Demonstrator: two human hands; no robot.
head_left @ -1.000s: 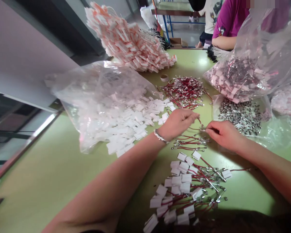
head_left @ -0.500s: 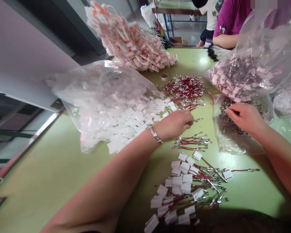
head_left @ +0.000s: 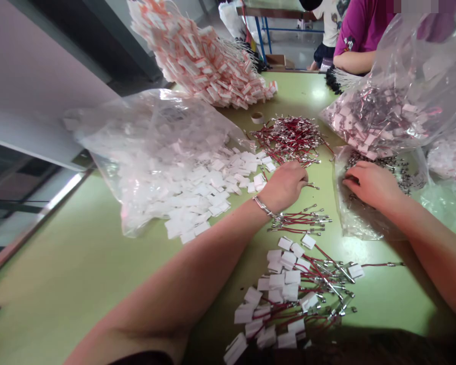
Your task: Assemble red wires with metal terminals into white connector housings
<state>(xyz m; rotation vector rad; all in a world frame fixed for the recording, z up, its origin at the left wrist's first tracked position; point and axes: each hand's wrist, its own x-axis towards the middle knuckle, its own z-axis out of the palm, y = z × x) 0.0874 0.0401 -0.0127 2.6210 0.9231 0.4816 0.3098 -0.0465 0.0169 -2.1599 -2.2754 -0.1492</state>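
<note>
My left hand (head_left: 287,186) is closed with curled fingers over a short red wire (head_left: 313,186) whose metal terminal sticks out beyond the fingertips. Right behind this hand lies a heap of red wires (head_left: 292,134) with metal ends. My right hand (head_left: 374,186) hovers at an opened clear bag (head_left: 359,228) of small dark metal parts (head_left: 401,167). Its thumb and forefinger are pinched together, and whatever is between them is too small to make out. Nearer me is a row of red wires (head_left: 302,222). In front lie wires with white plastic housings (head_left: 277,281) on their ends.
A large clear bag (head_left: 144,152) spills white housings (head_left: 201,195) at left. Bundled orange-and-white pieces (head_left: 213,66) stand behind, near a tape roll (head_left: 257,117). A filled bag (head_left: 387,116) is at back right. Across the table sits a person in a purple shirt (head_left: 359,30).
My left hand has shifted slightly right and its wrist has turned. The right hand has moved a little left and down over the bag, still pinched.
</note>
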